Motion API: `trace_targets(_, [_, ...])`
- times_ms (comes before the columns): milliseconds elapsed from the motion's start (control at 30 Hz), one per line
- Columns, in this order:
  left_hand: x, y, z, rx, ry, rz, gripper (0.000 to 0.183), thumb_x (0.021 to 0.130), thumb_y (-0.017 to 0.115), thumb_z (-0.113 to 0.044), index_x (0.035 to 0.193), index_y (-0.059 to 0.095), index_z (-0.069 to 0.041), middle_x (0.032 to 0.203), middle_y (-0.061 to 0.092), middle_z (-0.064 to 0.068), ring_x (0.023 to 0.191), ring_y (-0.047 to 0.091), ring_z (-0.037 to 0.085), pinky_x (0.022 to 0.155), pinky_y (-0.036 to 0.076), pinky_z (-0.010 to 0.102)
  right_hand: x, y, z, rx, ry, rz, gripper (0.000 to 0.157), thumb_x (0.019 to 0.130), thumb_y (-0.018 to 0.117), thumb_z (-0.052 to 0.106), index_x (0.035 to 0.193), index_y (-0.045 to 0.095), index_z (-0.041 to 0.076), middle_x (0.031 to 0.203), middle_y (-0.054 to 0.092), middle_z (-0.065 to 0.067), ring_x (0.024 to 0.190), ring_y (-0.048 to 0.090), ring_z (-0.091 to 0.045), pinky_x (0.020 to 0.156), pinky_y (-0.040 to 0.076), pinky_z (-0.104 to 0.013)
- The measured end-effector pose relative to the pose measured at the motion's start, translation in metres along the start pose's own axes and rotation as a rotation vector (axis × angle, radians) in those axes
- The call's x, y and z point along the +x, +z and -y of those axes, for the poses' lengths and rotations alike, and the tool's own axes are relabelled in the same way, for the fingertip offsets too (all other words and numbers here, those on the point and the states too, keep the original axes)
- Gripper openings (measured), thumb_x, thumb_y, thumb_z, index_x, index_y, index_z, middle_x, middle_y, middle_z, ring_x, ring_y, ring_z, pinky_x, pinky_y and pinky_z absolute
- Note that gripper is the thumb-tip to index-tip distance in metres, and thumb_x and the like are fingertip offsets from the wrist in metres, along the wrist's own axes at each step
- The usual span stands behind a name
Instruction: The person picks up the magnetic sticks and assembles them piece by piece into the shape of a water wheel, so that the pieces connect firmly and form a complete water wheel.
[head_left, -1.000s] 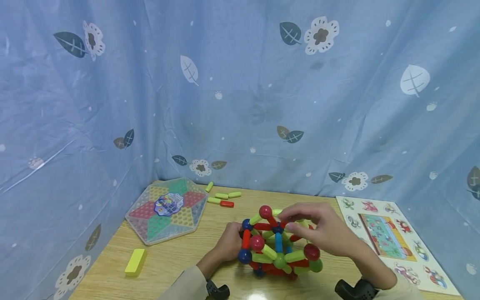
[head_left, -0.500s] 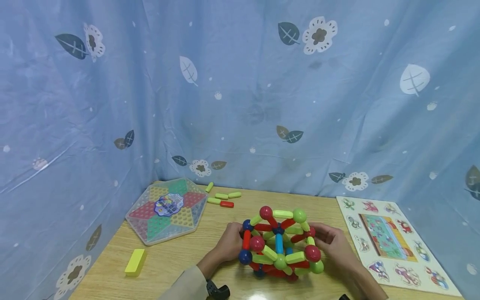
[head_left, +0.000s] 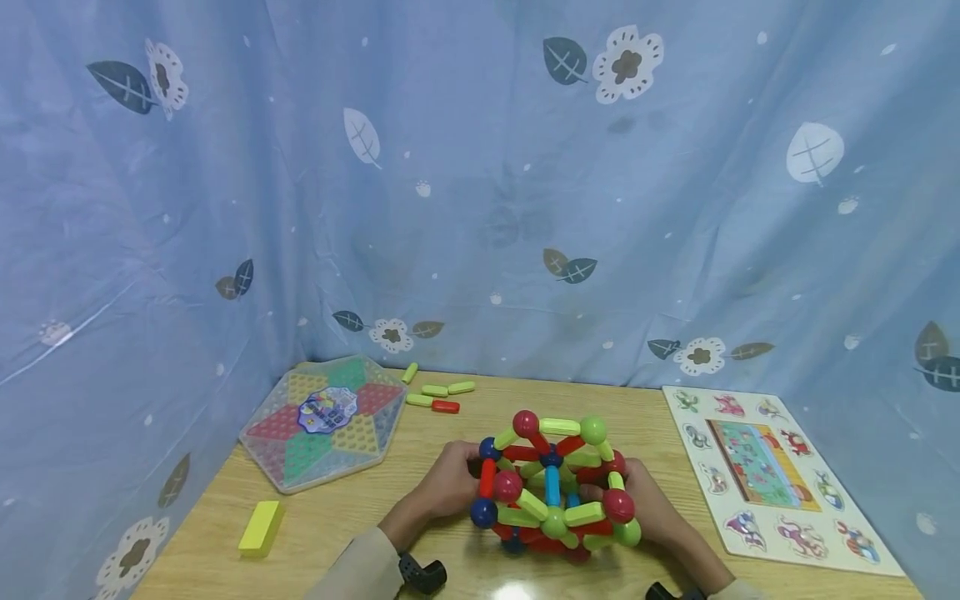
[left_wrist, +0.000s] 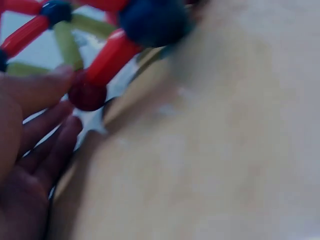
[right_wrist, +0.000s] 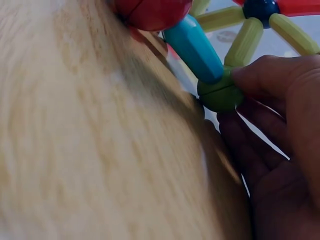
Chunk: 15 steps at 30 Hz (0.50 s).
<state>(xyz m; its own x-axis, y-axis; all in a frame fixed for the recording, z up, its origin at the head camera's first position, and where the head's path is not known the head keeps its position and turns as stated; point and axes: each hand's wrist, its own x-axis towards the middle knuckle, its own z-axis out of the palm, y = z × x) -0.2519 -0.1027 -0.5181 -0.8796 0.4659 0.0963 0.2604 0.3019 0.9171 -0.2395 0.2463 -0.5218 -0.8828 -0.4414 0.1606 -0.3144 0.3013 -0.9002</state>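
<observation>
A cage-like structure of magnetic rods and balls (head_left: 552, 485) stands on the table between both hands, in red, lime, blue and navy. At its left side my left hand (head_left: 448, 482) reaches behind the frame, fingertips hidden in the head view. The left wrist view shows the thumb and fingers pinching a dark red ball (left_wrist: 88, 96) low on the structure. My right hand (head_left: 651, 505) is at the opposite side, partly covered by rods. Seen from the right wrist, its thumb and fingers pinch a green ball (right_wrist: 219, 94) joined to a light blue rod (right_wrist: 194, 47).
Several loose lime rods (head_left: 461, 387) and a red rod (head_left: 446, 407) lie toward the back. A hexagonal plastic case (head_left: 279, 454) sits at the back left, with a yellow block (head_left: 261, 528) in front of it. On the right lies a sea-animal puzzle board (head_left: 738, 533).
My right hand has come down from the top of the structure to its right side and taken hold of a ball there. The left hand stays at the left side.
</observation>
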Motion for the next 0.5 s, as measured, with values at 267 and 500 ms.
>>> trace_targets(267, [-0.002,-0.046,0.01,-0.251,0.034,0.119,0.039,0.103,0.076,-0.009,0.14,0.071,0.002,0.135,0.076,0.02,0.116,0.077,0.015,0.099,0.062,0.029,-0.002,0.005,0.0,-0.018,-0.035,-0.018,0.03,0.098,0.082,0.011,0.127,0.075,0.009,0.117,0.082,-0.007,0.102,0.076,-0.009,0.09,0.063,-0.027])
trace_targets(500, [0.003,-0.099,0.021,-0.319,0.056,0.064,0.049,0.105,0.073,-0.009,0.149,0.06,0.01,0.146,0.065,0.033,0.13,0.073,0.024,0.104,0.06,0.028,0.0,0.003,0.001,-0.035,-0.052,-0.031,0.032,0.097,0.082,0.01,0.128,0.074,0.009,0.116,0.082,-0.006,0.101,0.076,-0.013,0.089,0.064,-0.028])
